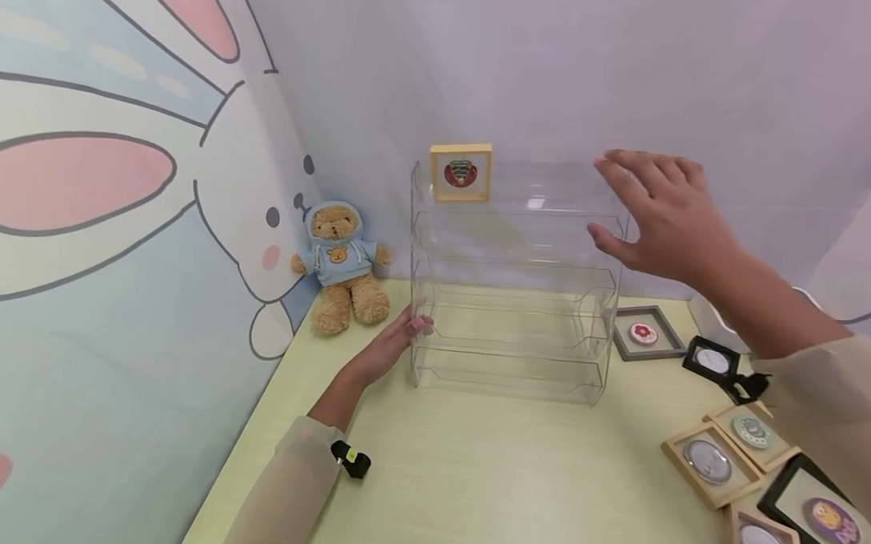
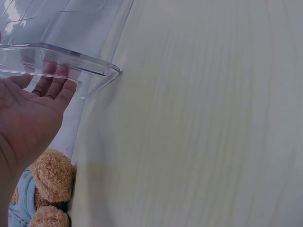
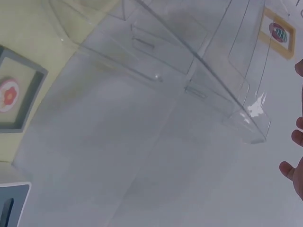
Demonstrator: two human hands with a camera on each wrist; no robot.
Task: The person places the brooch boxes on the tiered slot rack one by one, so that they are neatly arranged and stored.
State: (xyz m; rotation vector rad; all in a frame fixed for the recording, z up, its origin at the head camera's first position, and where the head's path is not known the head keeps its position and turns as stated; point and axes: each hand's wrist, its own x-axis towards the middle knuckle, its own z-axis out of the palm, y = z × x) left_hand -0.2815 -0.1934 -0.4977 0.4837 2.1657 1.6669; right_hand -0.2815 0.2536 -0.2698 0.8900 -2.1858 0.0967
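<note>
A clear tiered display rack stands on the table. On the left of its top tier is a small light-wood frame holding a red and green round badge; the right wrist view also catches this wooden frame. My left hand touches the rack's lower left side. In the left wrist view, the fingers of my left hand lie against the clear panel, slightly bent. Raised beside the rack's upper right end, my right hand has its fingers spread and holds nothing.
A teddy bear in a blue hoodie sits left of the rack. Right of it lie a grey frame with a flower badge, a small black frame, several wooden frames and a larger black frame. A rabbit-print wall borders the left.
</note>
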